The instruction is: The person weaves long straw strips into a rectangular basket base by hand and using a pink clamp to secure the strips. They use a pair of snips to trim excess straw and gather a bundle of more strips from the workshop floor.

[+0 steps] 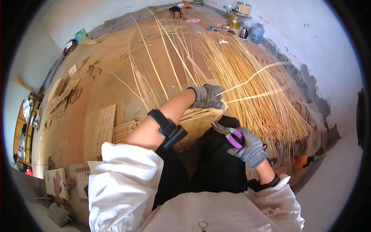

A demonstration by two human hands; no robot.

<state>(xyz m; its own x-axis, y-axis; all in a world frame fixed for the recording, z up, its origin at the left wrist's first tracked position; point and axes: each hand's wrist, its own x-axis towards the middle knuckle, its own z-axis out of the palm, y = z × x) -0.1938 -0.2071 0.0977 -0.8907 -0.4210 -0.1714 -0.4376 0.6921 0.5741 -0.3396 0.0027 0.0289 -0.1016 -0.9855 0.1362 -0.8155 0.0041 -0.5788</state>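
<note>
My left hand [208,96], in a grey knit glove, reaches across to the rim of a half-woven wicker basket [199,120] between my knees. Its fingers are curled closed over the rim, where two pale flat strips [257,73] stick out to the right. Long upright stakes [168,58] fan out from the basket's far side. In my gloved right hand [250,147] are pruning shears [235,138] with purple handles, held beside my right knee. Their blades point up and left, a short way below the basket rim and apart from it.
A large bundle of thin canes [247,89] lies right of the basket. Flat woven panels [104,127] rest on the floor to the left. Along the right wall stand a water jug [256,33] and a kettle [244,33]. An orange object [302,162] lies beyond my right elbow.
</note>
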